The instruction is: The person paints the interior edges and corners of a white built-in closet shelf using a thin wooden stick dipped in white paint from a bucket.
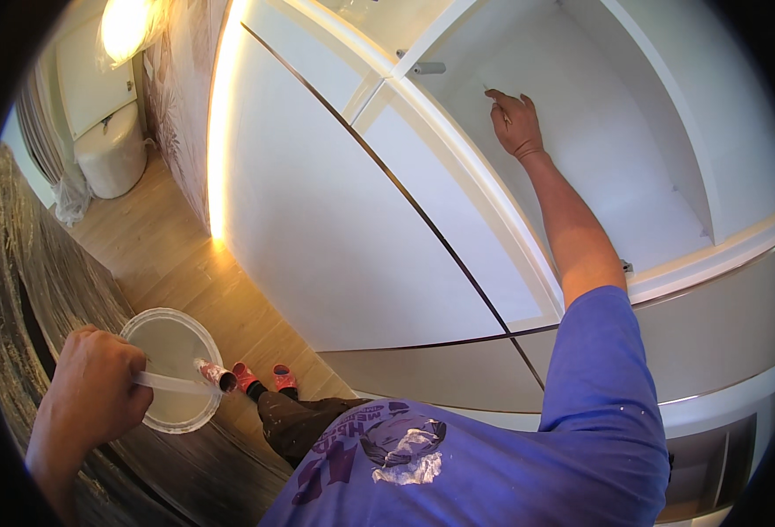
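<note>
My left hand (97, 386), at the lower left, is closed round the pale plastic handle (176, 382) of a round translucent bucket (214, 347). A red-and-white smeared tube (218, 376) with a dark open end leans at the bucket's right rim. What lies inside the bucket is hard to make out. My right hand (517, 123) reaches into an open white cabinet (580, 167) at the upper right. Its fingers are pinched near the inner back panel, and a tiny pale tip shows beyond them. I cannot tell what that is.
White cabinet fronts (343, 237) with dark trim stand ahead, beside a glowing light strip (220, 132). Grey hinges (422, 67) stick out at the cabinet's edge. A dark patterned surface (45, 255) lies left. On the wood floor (176, 263), a white rounded object (113, 154) stands far left.
</note>
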### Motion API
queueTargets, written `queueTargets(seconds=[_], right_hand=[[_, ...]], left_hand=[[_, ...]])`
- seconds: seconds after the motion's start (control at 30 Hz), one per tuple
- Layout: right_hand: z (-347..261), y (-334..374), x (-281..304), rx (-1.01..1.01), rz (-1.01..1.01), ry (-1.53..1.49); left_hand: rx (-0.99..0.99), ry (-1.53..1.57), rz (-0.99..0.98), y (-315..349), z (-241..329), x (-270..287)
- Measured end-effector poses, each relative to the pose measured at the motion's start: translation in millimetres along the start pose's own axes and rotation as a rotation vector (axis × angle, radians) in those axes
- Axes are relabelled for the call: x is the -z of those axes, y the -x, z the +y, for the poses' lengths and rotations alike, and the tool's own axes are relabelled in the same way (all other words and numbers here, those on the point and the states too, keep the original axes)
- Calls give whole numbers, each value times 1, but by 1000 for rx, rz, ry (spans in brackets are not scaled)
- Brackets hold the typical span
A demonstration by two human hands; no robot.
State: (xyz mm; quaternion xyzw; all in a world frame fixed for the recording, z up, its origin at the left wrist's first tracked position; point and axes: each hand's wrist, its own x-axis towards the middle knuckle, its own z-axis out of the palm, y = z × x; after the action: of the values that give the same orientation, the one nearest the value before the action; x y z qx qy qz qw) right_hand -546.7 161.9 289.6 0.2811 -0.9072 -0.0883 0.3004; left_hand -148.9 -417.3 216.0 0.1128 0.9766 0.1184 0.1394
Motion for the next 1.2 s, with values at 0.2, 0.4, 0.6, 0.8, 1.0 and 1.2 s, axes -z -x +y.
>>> queueTargets(seconds=[0.2, 0.4, 0.6, 0.8, 1.0, 1.2], right_hand=[[2, 1, 1, -25, -37, 7], [-1, -3, 1, -51, -33, -25], [-3, -5, 3, -50, -43, -8], [-6, -8, 4, -82, -82, -1], [-7, -7, 2, -73, -39, -9], [-10, -11, 6, -110, -49, -13]], left_hand=[[18, -31, 34, 2, -1, 0], [36, -36, 72, 1, -5, 0], [37, 2, 57, 1, -1, 7], [23, 18, 45, 2, -3, 1], [-2, 14, 18, 2, -1, 3], [-11, -11, 36, 3, -1, 3]])
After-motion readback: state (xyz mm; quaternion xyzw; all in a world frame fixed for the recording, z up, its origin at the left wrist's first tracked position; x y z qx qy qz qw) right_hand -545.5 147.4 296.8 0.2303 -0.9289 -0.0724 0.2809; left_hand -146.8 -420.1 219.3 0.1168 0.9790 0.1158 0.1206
